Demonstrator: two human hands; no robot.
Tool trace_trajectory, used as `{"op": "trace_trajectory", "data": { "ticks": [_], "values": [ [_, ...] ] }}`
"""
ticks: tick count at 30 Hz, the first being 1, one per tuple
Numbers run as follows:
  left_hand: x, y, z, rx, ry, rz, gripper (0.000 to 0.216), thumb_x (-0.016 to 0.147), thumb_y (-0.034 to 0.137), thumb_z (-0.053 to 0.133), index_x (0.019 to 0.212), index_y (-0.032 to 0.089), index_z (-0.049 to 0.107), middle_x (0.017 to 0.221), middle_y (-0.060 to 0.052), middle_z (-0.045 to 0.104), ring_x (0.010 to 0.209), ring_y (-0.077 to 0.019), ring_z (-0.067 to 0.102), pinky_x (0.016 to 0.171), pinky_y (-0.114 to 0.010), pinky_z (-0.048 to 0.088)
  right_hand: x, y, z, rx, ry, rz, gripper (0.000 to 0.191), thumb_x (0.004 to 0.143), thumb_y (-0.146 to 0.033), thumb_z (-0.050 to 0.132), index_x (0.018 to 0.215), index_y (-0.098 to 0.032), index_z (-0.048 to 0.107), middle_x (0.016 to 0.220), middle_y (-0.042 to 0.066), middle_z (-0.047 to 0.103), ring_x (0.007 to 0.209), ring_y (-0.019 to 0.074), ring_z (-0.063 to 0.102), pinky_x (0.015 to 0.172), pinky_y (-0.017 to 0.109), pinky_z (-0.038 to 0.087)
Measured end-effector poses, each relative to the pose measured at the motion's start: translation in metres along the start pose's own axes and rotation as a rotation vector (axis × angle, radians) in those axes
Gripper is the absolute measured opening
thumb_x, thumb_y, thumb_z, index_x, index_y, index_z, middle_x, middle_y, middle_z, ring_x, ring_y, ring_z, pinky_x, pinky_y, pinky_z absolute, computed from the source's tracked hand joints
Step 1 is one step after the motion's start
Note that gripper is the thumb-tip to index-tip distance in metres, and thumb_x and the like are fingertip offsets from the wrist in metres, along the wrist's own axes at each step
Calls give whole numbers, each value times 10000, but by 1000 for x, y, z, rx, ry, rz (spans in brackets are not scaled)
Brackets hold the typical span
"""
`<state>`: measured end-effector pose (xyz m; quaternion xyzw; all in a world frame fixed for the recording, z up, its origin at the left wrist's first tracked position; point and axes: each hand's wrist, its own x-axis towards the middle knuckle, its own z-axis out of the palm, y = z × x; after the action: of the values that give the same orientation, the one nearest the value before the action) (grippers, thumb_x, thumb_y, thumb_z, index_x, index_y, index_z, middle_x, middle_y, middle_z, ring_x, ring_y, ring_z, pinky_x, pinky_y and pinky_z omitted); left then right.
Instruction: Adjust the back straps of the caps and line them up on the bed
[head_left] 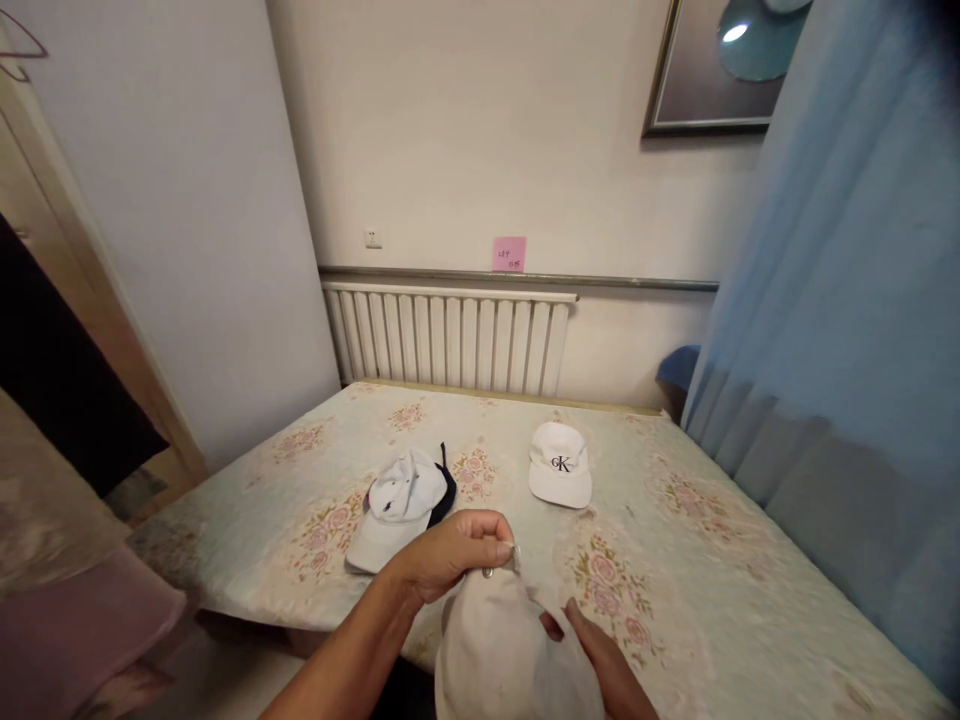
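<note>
An off-white baseball cap (510, 650) is held at the bottom of the head view, its back opening showing on the right side. My left hand (465, 550) pinches the end of its strap between thumb and fingers, beside a small metal piece. Against the cap's right side rests my right hand (604, 650), gripping the edge, with most of its fingers hidden. Beyond my left hand, a white cap with a small dark logo (405, 487) lies over a dark navy cap (448, 495). Farther right lies a white cap with "CK" lettering (560, 465).
The caps lie on a bed with a floral cover (300, 500). Behind it are a white radiator (450, 335) and a pink note (509, 254) on the wall. A blue curtain (847, 300) hangs at right; clothes (60, 500) hang at left.
</note>
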<state>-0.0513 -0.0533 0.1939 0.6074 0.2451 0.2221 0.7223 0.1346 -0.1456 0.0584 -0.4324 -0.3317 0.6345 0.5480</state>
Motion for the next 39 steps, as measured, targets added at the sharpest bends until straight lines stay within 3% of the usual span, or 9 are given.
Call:
{"op": "trace_trajectory", "data": {
  "ticks": [3, 9, 19, 27, 33, 39],
  "values": [
    [1, -9, -6, 1, 17, 1, 296, 648, 377, 737, 718, 135, 582, 616, 31, 506, 553, -77, 377, 533, -205, 241, -6, -5, -4, 93, -29, -22, 478, 746, -649, 522, 682, -189, 636, 672, 46, 623, 628, 192, 557, 625, 317, 425],
    [2, -23, -9, 39, 36, 2, 270, 664, 361, 714, 725, 131, 586, 613, 37, 490, 563, -78, 352, 543, -204, 217, -14, -28, -6, -43, -72, -125, 285, 751, -436, 654, 834, -164, 644, 623, 11, 595, 607, 149, 489, 598, 269, 330],
    [2, -26, 1, -63, 56, 63, 250, 651, 248, 716, 849, 150, 598, 547, 75, 439, 507, -59, 309, 517, -203, 198, -21, -47, 3, -86, -31, -167, 273, 786, -432, 625, 842, -164, 636, 524, -7, 576, 566, 129, 451, 624, 274, 303],
    [4, -33, 0, -119, -65, -14, 388, 467, 104, 773, 765, 158, 530, 765, -7, 630, 605, -90, 532, 555, -194, 365, -19, -43, -3, -5, 57, -194, 223, 843, -394, 573, 807, -180, 622, 510, -20, 550, 531, 124, 441, 581, 274, 295],
    [5, -35, -1, 65, -13, 1, 460, 445, 130, 807, 802, 171, 520, 784, 15, 604, 638, -88, 507, 549, -184, 353, -18, -47, -2, 15, 106, -202, 280, 779, -459, 634, 793, -179, 628, 503, -19, 528, 516, 139, 453, 557, 283, 312],
    [1, -29, 8, 383, 155, 93, 219, 629, 157, 647, 818, 173, 538, 712, 40, 550, 608, -83, 444, 547, -196, 316, -20, -47, -1, 9, 105, -198, 311, 761, -492, 642, 829, -189, 628, 486, -28, 523, 493, 129, 438, 544, 278, 313]
  ]
}}
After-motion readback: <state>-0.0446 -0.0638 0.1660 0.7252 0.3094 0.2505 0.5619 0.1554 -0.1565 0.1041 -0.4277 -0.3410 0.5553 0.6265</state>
